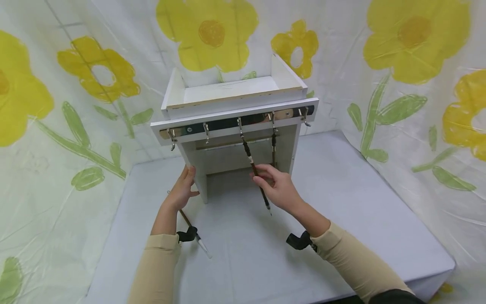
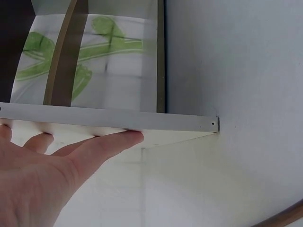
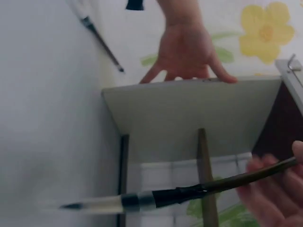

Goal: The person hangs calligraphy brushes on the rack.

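Note:
A white wooden shelf [image 1: 235,110] stands on the table with a row of metal hooks along its front. From the middle hook hangs a dark-handled calligraphy brush [image 1: 250,159], tip down and slanting. My right hand [image 1: 279,188] pinches its handle between thumb and fingers; in the right wrist view the brush's pale bristles [image 3: 102,205] end in a dark point. My left hand [image 1: 182,190] rests against the outside of the shelf's left side panel [image 2: 175,122], fingers spread along it. Behind the right hand, a second brush [image 1: 274,145] hangs from the neighbouring hook.
Another brush [image 1: 190,223] with white bristles lies on the table beneath my left forearm. A white cloth covers the table [image 1: 360,219]. Around it hangs a curtain [image 1: 334,55] with yellow flowers. The two outermost hooks and the second from left hold nothing.

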Demonstrator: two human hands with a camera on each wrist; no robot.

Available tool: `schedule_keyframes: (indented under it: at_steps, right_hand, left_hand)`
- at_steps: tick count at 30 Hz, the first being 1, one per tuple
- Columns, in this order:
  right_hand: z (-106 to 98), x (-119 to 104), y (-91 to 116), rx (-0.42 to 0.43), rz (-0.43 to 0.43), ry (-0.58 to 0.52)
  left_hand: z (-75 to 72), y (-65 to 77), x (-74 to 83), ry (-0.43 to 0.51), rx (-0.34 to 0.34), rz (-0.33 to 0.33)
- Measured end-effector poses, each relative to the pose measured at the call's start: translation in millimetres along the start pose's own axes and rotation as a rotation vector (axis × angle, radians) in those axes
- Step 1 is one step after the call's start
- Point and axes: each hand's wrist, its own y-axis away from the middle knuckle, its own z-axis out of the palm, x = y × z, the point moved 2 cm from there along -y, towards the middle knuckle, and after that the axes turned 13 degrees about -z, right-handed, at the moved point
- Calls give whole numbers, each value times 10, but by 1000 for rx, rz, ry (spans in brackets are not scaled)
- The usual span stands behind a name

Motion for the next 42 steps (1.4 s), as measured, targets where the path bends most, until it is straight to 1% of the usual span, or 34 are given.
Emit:
schedule_keyframes:
  at_steps: [2,3,6,8,9,10,11,12,13,15,17,19,20,22,24,25,26,27,29,31,32,34,36,37,39,42]
  right_hand:
    - [-19,-4,5,96,-64,85]
    - [-51,-9,6,166,-91,108]
    - [-235,-5,-13,422,-147,71]
    - [-409,49,-32,584,-137,2]
    - [-501,98,-39,649,-118,-19]
    - [-588,162,-46,694,-81,-42]
    - [-668,243,-49,712,-32,-58]
    - [-735,335,-52,708,29,-88]
    - [-792,444,-49,668,101,-114]
    - [-853,648,-37,530,241,-177]
    - [-856,811,-18,358,351,-244]
    - [-827,933,8,212,420,-301]
    - [-808,971,19,165,437,-318]
    - [-777,1022,37,110,454,-327]
    - [-767,1055,44,96,445,-312]
    - [-768,1062,43,103,438,-302]
    - [-771,1060,40,110,429,-292]
    - [-779,1055,35,112,419,-281]
    - [-780,1040,19,114,406,-270]
    - [-782,1023,13,113,405,-272]
    - [-785,1018,12,111,406,-271]
    - [-792,1015,21,111,416,-266]
    - [-796,1024,34,117,424,-262]
    - [-796,1030,38,117,426,-257]
    - [-789,1043,43,116,429,-258]
    - [-767,1059,34,118,430,-269]
  left_hand:
    - [-3,-7,-12,3,-1,2]
    - [-4,-11,-17,5,-2,2]
    - [-9,-15,-19,7,0,3]
    - [-12,-12,-17,8,0,5]
    - [-11,-7,-17,8,0,4]
    - [-8,-1,-18,8,-1,2]
    - [-5,5,-21,7,-4,1]
    - [2,12,-25,9,-8,-1]
    - [9,18,-33,9,-12,-4]
    - [23,25,-53,4,-13,-13]
    - [29,27,-73,-3,-10,-13]
    - [21,32,-85,-8,-13,-7]
    - [10,47,-87,-5,-22,1]
    - [-30,104,-80,12,-55,11]
    - [-97,194,-64,59,-90,12]
    - [-138,253,-57,84,-95,-1]
    - [-186,314,-60,102,-86,-25]
    - [-235,374,-70,108,-56,-64]
    - [-336,484,-136,98,49,-164]
    - [-400,560,-256,50,155,-285]
    - [-413,579,-324,22,192,-342]
    - [-398,579,-469,-28,223,-427]
    - [-349,546,-602,-79,213,-474]
    - [-321,524,-654,-108,209,-491]
    - [-268,482,-731,-169,224,-514]
    - [-212,419,-767,-289,296,-526]
